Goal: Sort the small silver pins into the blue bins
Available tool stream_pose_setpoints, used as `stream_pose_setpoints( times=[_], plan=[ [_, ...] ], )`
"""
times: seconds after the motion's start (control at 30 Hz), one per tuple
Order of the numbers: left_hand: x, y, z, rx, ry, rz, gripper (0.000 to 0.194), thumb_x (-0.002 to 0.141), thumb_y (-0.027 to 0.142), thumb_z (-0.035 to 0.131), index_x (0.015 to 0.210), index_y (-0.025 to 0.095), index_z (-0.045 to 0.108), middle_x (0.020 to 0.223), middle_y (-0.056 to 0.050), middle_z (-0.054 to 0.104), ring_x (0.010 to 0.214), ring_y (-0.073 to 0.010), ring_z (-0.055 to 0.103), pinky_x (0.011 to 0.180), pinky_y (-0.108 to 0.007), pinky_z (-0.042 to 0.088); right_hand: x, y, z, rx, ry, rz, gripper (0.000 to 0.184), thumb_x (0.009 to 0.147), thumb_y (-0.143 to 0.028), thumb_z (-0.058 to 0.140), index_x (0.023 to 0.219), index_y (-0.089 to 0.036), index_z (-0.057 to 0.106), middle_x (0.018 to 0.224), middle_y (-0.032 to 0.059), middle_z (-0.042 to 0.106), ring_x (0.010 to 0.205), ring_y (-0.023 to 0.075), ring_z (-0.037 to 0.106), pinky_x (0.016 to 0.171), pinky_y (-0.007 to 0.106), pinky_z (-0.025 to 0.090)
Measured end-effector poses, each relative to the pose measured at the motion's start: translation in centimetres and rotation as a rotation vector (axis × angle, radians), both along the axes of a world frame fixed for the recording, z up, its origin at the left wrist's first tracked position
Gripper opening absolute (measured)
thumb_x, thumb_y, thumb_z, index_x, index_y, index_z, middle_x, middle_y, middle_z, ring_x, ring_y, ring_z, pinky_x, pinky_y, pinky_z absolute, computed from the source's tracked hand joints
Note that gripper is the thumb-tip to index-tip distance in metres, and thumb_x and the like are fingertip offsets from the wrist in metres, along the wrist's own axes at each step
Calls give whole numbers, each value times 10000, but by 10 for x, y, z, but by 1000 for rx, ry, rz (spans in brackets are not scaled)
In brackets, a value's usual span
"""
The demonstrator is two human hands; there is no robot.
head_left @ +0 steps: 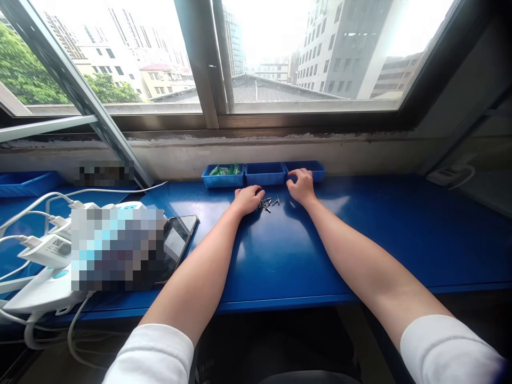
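Note:
Several small dark screw-like pieces (265, 204) lie in a loose pile on the blue tabletop. At the pile's left edge is my left hand (248, 199), its fingers curled together and its fingertips partly hidden; what they hold, if anything, I cannot make out. My right hand (301, 185) hovers by the front wall of the right blue bin (316, 172), thumb and bent fingers apart, with nothing visible between them. Beside that bin stand a middle blue bin (265, 178), with nothing seen in it, and a left blue bin (222, 182) holding green-and-clear packets (224, 170).
A black phone (182, 234) lies left of my left forearm. Further left, a white power strip (44, 293) carries plugged-in chargers (50, 250) and loose white cables. A metal frame post (96, 122) rises at the left, and the window wall (180, 154) bounds the table's back.

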State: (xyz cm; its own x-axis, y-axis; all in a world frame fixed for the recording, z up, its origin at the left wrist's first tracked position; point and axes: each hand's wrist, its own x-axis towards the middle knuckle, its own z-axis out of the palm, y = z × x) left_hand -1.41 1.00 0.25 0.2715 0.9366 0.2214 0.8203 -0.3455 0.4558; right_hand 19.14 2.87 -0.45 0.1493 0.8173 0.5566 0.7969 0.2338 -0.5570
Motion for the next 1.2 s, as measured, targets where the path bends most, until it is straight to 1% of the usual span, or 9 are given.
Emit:
stream_pose_setpoints(
  times=[0.13, 0.27, 0.37, 0.47, 0.6, 0.77, 1.0, 1.1, 1.2],
  plan=[
    [-3, -3, 4, -143, 60, -108, 670, 820, 630, 406, 1329, 202, 489, 1417, -95, 462, 1305, -281, 415, 1040, -337, 313, -5, -7, 6, -244, -90, 85, 179, 743, -271, 545, 820, -188, 685, 775, 92, 678, 743, 232, 612, 686, 330, 464],
    [-4, -8, 6, -217, 244, -174, 955, 689, 750, 473, 1445, 188, 312, 1544, -113, 169, 1428, -321, 109, 1133, -446, 113, -12, -15, 15, -405, -270, 116, 162, 719, -304, 597, 674, -184, 695, 743, 121, 685, 699, 246, 625, 642, 328, 440],
    [-1, -14, 5, -234, 355, -165, 1012, 695, 745, 455, 1482, 163, 198, 1555, -119, 36, 1435, -304, -10, 1138, -481, 30, -19, -23, 22, -469, -367, 156, 165, 722, -300, 599, 705, -181, 712, 763, 123, 697, 705, 245, 632, 623, 315, 433],
    [5, -18, 4, -240, 412, -126, 975, 751, 731, 364, 1492, 137, 146, 1557, -117, 3, 1435, -281, -47, 1141, -485, 6, -27, -30, 26, -486, -439, 215, 200, 755, -308, 564, 750, -183, 720, 814, 110, 710, 738, 219, 635, 611, 281, 424],
    [13, -17, 3, -207, 434, -118, 911, 799, 695, 300, 1491, 122, 147, 1560, -121, 37, 1440, -278, -22, 1142, -487, 7, -38, -32, 23, -469, -475, 268, 267, 814, -336, 492, 782, -187, 711, 840, 82, 715, 730, 182, 625, 576, 252, 384],
    [21, -13, -3, -130, 370, -127, 816, 830, 666, 304, 1453, 140, 272, 1547, -137, 175, 1434, -296, 102, 1136, -476, 99, -38, -28, 14, -420, -454, 274, 291, 848, -342, 458, 758, -195, 692, 824, 66, 713, 719, 174, 612, 564, 250, 353],
    [14, -14, -5, -8, 211, -158, 742, 760, 680, 480, 1313, 186, 470, 1409, -138, 455, 1322, -331, 366, 1081, -441, 260, -29, -26, 10, -363, -353, 314, 294, 845, -308, 456, 712, -175, 682, 715, 61, 694, 632, 153, 575, 558, 248, 340],
    [9, -16, -4, 34, 117, -193, 689, 723, 650, 566, 1240, 196, 536, 1263, -115, 581, 1161, -307, 526, 980, -381, 392, -27, -26, 10, -326, -312, 343, 268, 824, -295, 483, 712, -163, 687, 726, 64, 697, 639, 150, 572, 569, 248, 346],
    [7, -17, -4, 97, 20, -204, 625, 703, 582, 636, 1184, 186, 580, 1184, -104, 619, 1073, -274, 579, 897, -327, 455, -26, -27, 11, -300, -249, 359, 256, 814, -282, 489, 703, -158, 683, 711, 58, 692, 642, 146, 572, 574, 242, 352]
  ],
)
